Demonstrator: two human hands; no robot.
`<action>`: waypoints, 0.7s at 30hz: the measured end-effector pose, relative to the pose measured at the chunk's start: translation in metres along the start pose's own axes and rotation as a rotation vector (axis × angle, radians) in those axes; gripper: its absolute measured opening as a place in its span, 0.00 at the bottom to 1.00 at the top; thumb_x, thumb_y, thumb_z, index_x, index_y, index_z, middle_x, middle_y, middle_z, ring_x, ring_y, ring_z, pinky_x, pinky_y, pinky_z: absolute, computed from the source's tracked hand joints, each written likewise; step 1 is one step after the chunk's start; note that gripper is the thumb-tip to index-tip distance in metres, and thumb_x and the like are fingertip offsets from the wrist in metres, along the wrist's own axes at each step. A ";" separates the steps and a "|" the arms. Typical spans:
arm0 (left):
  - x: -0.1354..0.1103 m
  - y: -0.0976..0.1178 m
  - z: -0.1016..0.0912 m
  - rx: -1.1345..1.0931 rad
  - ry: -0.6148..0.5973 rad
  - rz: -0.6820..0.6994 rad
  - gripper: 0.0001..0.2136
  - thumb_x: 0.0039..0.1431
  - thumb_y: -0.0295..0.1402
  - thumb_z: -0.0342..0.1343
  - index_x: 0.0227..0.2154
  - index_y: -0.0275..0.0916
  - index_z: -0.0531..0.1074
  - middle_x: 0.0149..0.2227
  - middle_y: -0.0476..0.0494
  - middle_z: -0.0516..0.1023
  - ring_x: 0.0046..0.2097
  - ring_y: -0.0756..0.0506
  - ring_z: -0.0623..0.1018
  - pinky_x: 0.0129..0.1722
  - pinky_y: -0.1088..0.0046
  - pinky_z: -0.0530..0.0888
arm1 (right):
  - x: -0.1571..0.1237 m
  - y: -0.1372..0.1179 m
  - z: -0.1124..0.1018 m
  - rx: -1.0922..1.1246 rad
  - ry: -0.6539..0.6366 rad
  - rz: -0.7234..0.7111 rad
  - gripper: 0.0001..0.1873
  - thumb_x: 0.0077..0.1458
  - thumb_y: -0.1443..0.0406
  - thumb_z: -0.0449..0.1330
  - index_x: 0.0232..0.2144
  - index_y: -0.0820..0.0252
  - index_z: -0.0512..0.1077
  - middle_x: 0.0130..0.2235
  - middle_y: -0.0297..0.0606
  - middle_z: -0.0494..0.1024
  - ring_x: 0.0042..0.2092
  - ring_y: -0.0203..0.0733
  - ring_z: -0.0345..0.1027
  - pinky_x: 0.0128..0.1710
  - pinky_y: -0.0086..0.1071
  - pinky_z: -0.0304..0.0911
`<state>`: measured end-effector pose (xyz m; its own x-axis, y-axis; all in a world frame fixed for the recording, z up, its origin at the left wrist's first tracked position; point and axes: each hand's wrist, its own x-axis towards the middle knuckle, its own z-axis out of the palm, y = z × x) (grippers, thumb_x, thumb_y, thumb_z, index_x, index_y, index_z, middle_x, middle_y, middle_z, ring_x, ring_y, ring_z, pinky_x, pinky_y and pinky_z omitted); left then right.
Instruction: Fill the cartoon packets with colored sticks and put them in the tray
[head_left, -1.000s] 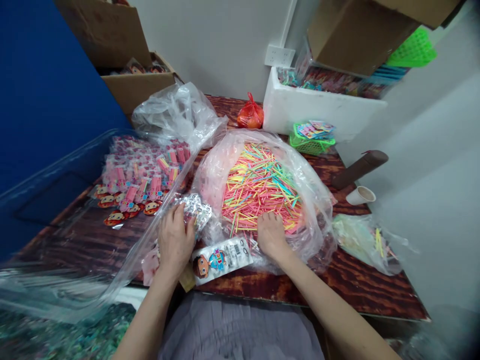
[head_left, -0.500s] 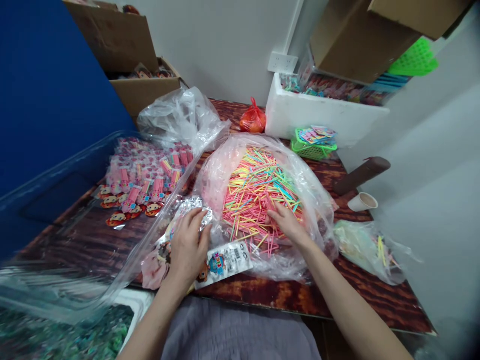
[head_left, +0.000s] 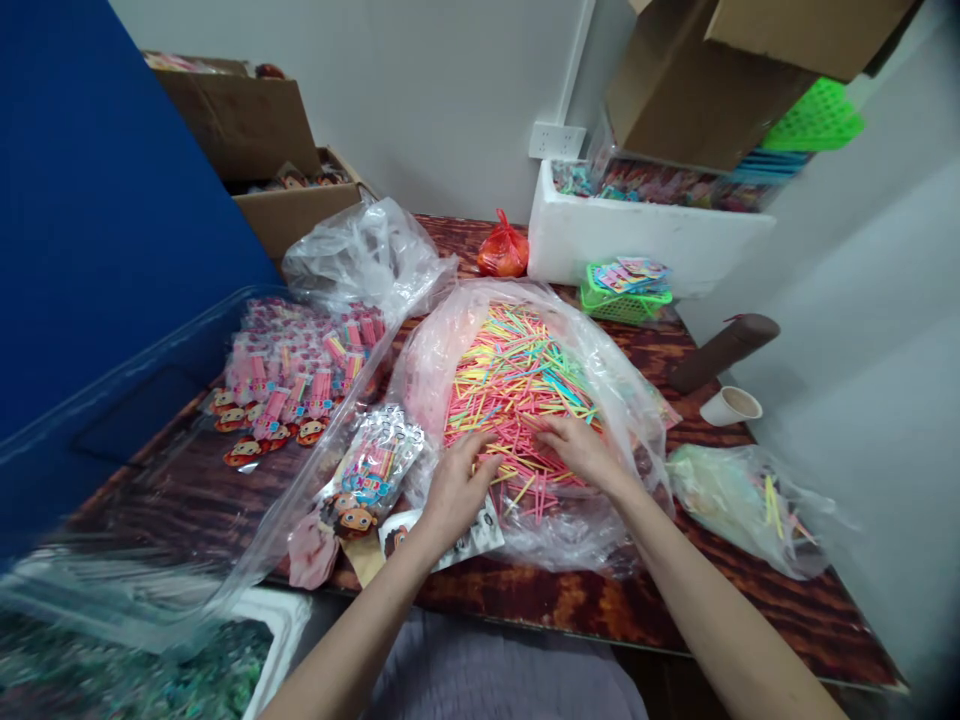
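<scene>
A clear plastic bag, spread wide, holds a heap of thin pink, yellow, green and blue sticks. My right hand is in the heap, its fingertips closed around some pink sticks; how many is hidden. At the heap's near left edge my left hand reaches in, thumb and fingers apart, with nothing visible in it. Under its wrist lies a silver printed packet, partly covered. Left of that hand rests a pile of printed pouches with pink and yellow sticks showing and a cartoon face below.
A clear tub wall crosses the left side, near many packed pink pouches. Behind stand a red bag, a green basket and a white foam box. A paper cup and brown bottle are right.
My left hand has moved right, from the pouch pile to the edge of the stick heap, uncovering the pouches. My right hand stays at the pink sticks, turned slightly.
</scene>
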<state>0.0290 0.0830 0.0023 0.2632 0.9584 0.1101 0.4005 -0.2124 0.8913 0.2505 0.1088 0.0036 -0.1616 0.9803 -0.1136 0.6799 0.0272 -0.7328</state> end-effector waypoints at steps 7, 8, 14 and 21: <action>0.003 0.003 0.005 0.006 0.022 -0.006 0.15 0.62 0.33 0.53 0.51 0.40 0.71 0.52 0.39 0.76 0.53 0.41 0.75 0.52 0.59 0.73 | -0.018 -0.006 0.000 -0.529 0.127 0.035 0.12 0.59 0.71 0.50 0.30 0.58 0.72 0.29 0.39 0.79 0.33 0.42 0.71 0.31 0.30 0.52; 0.003 0.004 0.006 0.006 0.025 0.005 0.15 0.62 0.33 0.53 0.51 0.41 0.71 0.52 0.39 0.76 0.53 0.41 0.75 0.53 0.58 0.72 | -0.019 -0.007 0.002 -0.497 0.150 0.042 0.12 0.59 0.71 0.50 0.29 0.58 0.72 0.29 0.39 0.78 0.34 0.42 0.71 0.32 0.30 0.53; -0.004 0.017 0.013 0.027 0.126 0.124 0.22 0.65 0.36 0.51 0.61 0.43 0.59 0.61 0.36 0.67 0.62 0.40 0.67 0.60 0.53 0.66 | -0.033 -0.015 0.028 0.251 0.165 -0.047 0.11 0.62 0.61 0.50 0.30 0.56 0.67 0.27 0.33 0.75 0.31 0.41 0.69 0.33 0.31 0.63; -0.017 0.015 0.042 0.189 -0.021 0.425 0.22 0.67 0.30 0.43 0.64 0.42 0.56 0.60 0.35 0.68 0.62 0.40 0.67 0.61 0.53 0.66 | -0.064 -0.008 0.098 0.469 0.361 -0.113 0.12 0.62 0.59 0.51 0.32 0.57 0.69 0.34 0.39 0.76 0.37 0.44 0.69 0.40 0.37 0.66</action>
<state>0.0677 0.0559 -0.0047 0.4554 0.7751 0.4380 0.4054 -0.6185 0.6731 0.1856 0.0271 -0.0490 0.0948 0.9830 0.1572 0.2712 0.1264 -0.9542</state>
